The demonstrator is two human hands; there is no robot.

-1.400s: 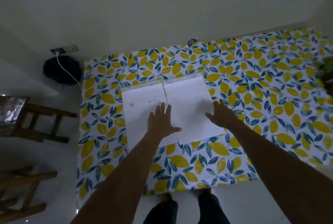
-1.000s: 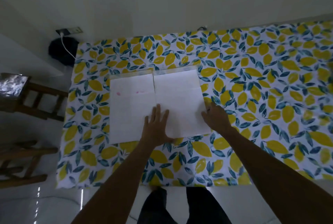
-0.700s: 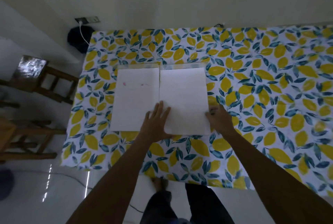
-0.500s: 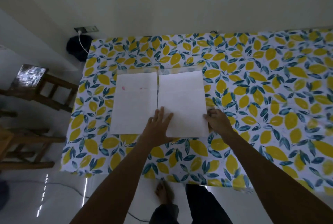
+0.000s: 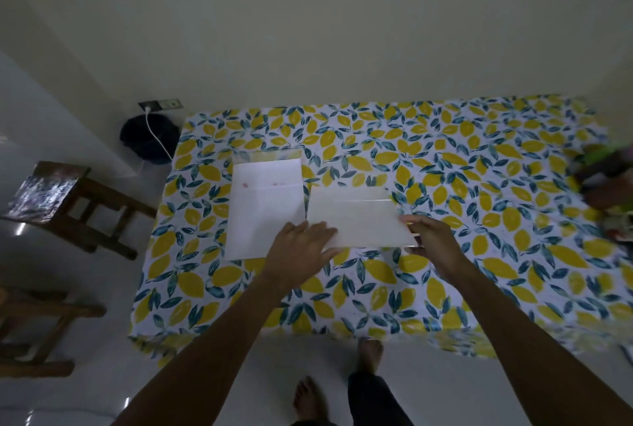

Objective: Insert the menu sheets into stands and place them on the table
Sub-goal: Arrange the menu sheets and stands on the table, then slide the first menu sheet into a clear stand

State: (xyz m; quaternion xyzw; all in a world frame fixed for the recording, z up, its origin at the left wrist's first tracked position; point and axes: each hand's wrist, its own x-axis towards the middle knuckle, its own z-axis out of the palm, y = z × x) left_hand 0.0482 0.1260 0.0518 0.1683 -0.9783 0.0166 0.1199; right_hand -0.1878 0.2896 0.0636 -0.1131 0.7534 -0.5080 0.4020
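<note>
Two white menu sheets in clear stands are on the lemon-print table [image 5: 445,158]. The left stand with its sheet [image 5: 265,206] lies flat, with faint pink marks near its top. The right stand with its sheet [image 5: 356,216] is raised at its near edge and tilted. My right hand [image 5: 428,240] grips its near right corner, thumb on top. My left hand [image 5: 301,251] rests with fingers spread at its near left corner, overlapping the left sheet's near right corner.
Blurred colourful items [image 5: 606,185] sit at the table's right edge. A wooden stool [image 5: 65,199] and another wooden frame [image 5: 34,329] stand on the floor to the left. A dark bin [image 5: 147,141] with a white cable is by the wall. My bare feet [image 5: 366,353] show below.
The right stand, lying flat beside the left one before, has been gripped by my right hand and lifted at its near edge. The camera view has pulled back.
</note>
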